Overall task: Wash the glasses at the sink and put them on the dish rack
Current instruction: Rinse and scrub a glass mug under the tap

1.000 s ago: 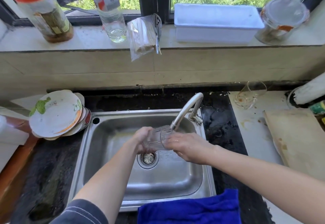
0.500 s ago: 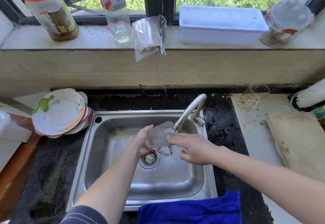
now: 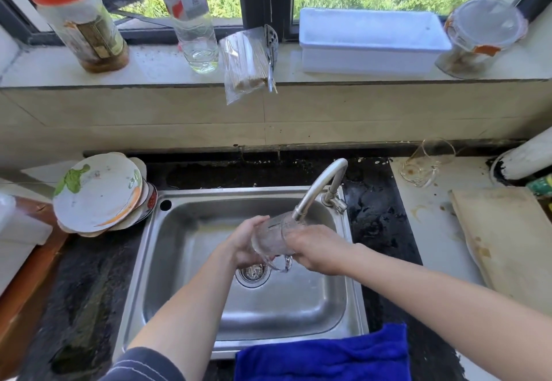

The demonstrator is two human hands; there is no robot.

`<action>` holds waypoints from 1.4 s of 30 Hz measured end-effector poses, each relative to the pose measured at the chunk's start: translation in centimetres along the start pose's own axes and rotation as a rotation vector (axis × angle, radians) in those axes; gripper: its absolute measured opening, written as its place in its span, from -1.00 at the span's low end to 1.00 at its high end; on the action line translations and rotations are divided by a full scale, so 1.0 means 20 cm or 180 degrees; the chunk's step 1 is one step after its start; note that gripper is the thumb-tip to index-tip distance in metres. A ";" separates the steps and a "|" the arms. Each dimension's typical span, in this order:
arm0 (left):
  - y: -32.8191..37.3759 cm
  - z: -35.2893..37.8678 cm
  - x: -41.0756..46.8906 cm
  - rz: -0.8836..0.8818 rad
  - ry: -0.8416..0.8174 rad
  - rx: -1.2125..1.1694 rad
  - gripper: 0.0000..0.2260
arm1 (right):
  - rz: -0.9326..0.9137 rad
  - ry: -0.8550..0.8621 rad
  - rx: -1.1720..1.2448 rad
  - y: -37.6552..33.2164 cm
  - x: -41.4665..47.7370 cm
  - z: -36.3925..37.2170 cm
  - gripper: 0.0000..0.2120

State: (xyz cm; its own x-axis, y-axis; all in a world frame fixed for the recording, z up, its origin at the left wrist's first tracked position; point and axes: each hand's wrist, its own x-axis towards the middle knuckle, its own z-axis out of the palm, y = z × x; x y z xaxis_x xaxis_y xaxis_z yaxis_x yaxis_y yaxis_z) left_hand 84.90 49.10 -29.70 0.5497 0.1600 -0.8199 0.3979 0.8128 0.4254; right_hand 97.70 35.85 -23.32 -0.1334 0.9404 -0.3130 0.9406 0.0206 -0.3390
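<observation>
Over the middle of the sink [image 3: 185, 261], right under the faucet [image 3: 322, 189] spout, the glass mug [image 3: 270, 238] lies on its side between both hands. The left hand [image 3: 243, 246] curls round its base end and the right hand [image 3: 316, 250] wraps its mouth end. Wet, hard and smooth, it looks slippery and would likely chip against the steel. The handle hanging underneath seems the surest hold. Another glass [image 3: 427, 165] lies tipped near the counter's back edge.

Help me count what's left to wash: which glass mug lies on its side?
The glass mug on the counter right of the sink; it lies tipped, untouched. The other mug is gripped by left hand and right hand under the faucet.
</observation>
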 end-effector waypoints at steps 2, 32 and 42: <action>0.00 -0.03 0.00 0.0205 -0.0281 -0.0340 -0.66 | 0.0241 -0.0001 0.0007 0.06 -0.01 -0.02 -0.78; -0.01 0.06 -0.12 0.0888 0.0626 0.1118 -0.65 | 0.1272 0.0251 0.2489 0.04 0.07 0.02 -0.79; -0.07 0.18 -0.12 0.1284 0.0465 0.1169 -0.70 | 0.1972 0.1548 0.3540 0.09 0.02 0.03 -0.56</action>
State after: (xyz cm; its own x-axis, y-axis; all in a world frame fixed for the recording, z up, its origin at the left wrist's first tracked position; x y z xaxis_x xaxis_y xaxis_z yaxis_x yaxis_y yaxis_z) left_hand 85.77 45.57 -26.97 0.6143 0.5148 -0.5980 0.4212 0.4270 0.8002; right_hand 99.03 36.05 -24.65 0.5548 0.7237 -0.4105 0.0281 -0.5094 -0.8601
